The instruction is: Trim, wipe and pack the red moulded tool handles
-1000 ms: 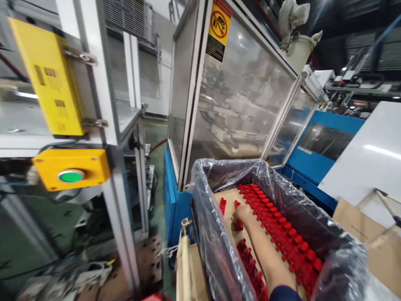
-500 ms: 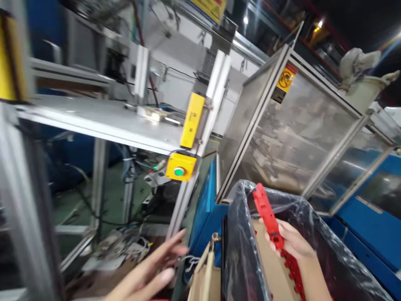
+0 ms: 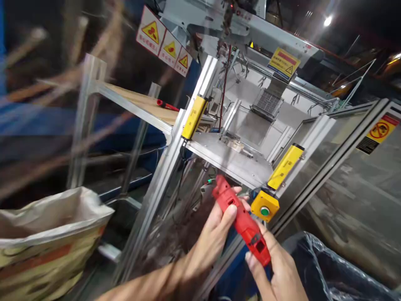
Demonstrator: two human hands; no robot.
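Note:
A long red plastic part (image 3: 242, 221) is held up in front of me by both hands. My left hand (image 3: 219, 225) grips its upper end, thumb over the top face. My right hand (image 3: 275, 267) cradles its lower end from beneath, fingers curled round it. Behind the part stands an aluminium machine frame with a grey steel plate (image 3: 232, 161), and a yellow box with a green push button (image 3: 265, 206) sits just right of the part.
A box lined with dark plastic film (image 3: 326, 271) is at the lower right. A woven sack (image 3: 50, 242) stands at the lower left. Two yellow sensor bars (image 3: 193, 118) sit on the frame posts. A clear guard panel (image 3: 360, 196) is at the right.
My right hand lifted the red part out of the lined box and carried it left. My left hand came up and took its upper end. My view swung left and up.

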